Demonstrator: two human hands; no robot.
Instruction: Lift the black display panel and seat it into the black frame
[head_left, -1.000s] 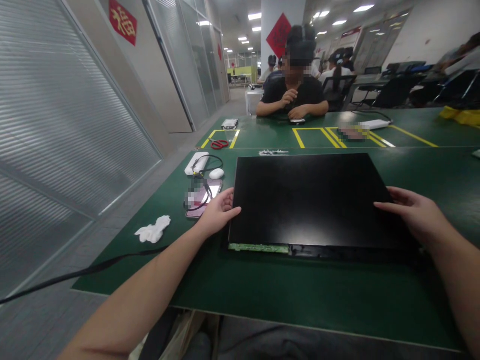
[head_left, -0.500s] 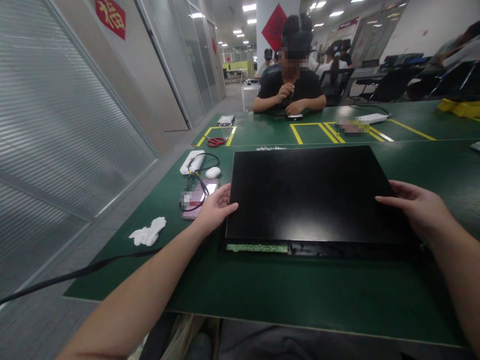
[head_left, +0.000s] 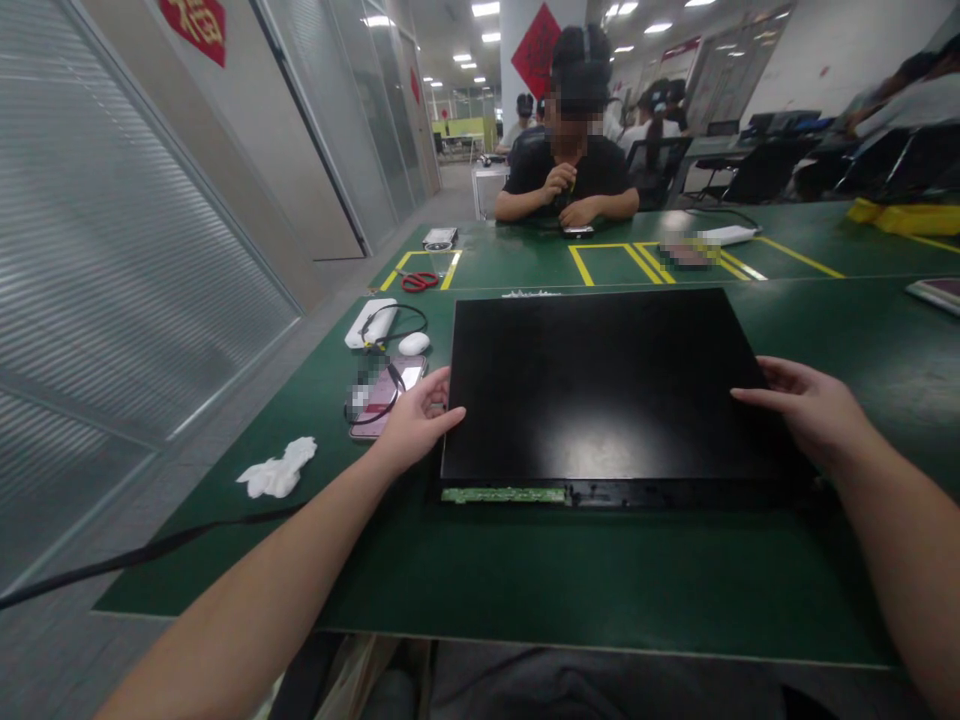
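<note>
A large flat black panel (head_left: pixel 607 380) lies on the green table (head_left: pixel 570 570) in front of me. A green circuit strip (head_left: pixel 502 495) shows along its near edge. My left hand (head_left: pixel 412 425) grips the panel's left edge, thumb on top. My right hand (head_left: pixel 806 410) grips the right edge the same way, fingers curled around the side.
Left of the panel lie a phone (head_left: pixel 382 392) with a black cable, a white mouse (head_left: pixel 413 343), a white power bank (head_left: pixel 370 324) and a crumpled white cloth (head_left: pixel 276 470). Red scissors (head_left: pixel 418 282) lie farther back. A person in black (head_left: pixel 566 165) sits across the table.
The view has shifted slightly; both hands stay on the panel's edges, and the panel sits about where it was.
</note>
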